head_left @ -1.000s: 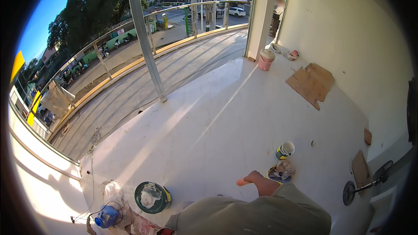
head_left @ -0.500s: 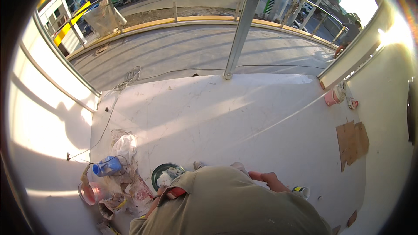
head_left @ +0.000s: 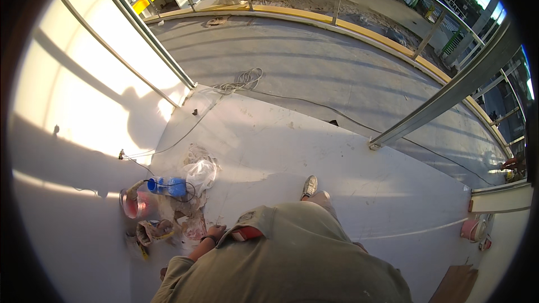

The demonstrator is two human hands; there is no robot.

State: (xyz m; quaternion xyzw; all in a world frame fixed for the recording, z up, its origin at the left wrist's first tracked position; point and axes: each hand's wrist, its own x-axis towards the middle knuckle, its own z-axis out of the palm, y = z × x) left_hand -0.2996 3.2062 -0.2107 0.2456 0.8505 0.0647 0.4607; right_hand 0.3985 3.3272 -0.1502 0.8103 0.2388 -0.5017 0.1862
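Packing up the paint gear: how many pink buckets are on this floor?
2. One pink bucket stands by the left wall, beside the blue bottle, near the left hand. The other pink bucket sits far right. The person's body may hide more.

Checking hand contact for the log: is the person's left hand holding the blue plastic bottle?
No: the left hand is down by rags on the floor, while the blue bottle lies apart.
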